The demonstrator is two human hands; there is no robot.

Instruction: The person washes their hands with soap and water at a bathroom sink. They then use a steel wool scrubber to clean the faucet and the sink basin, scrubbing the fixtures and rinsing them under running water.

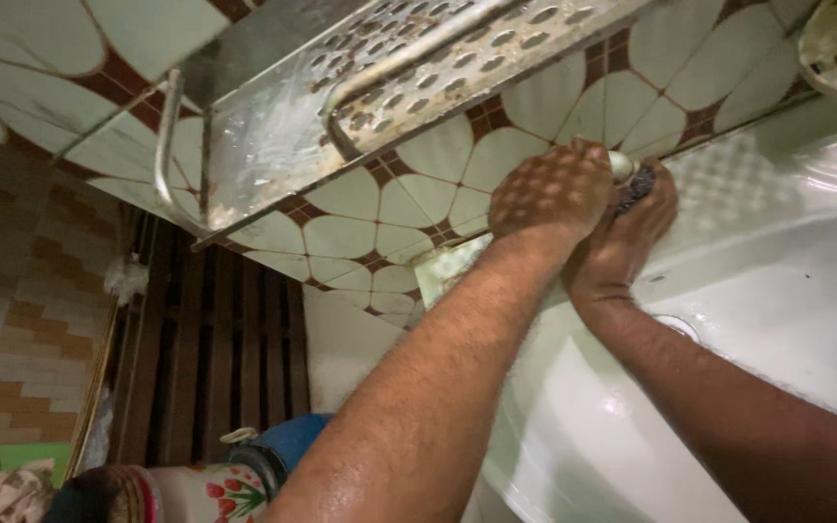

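— Where's our scrubber [635, 188]?
— At the back rim of the white sink [777, 320], pinched in our right hand [632, 228]; left hand [549, 194] closed around a pale knob [621, 165].
— We'd judge it light, springy, wet; grip it bunched.

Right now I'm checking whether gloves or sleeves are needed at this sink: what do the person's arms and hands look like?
Both forearms are bare, with no sleeves in view. The left hand and right hand wear no gloves, and no rings, watch or bracelet show. The arms look wet and carry visible hair. Dotted light from the perforated shelf falls across the left hand.
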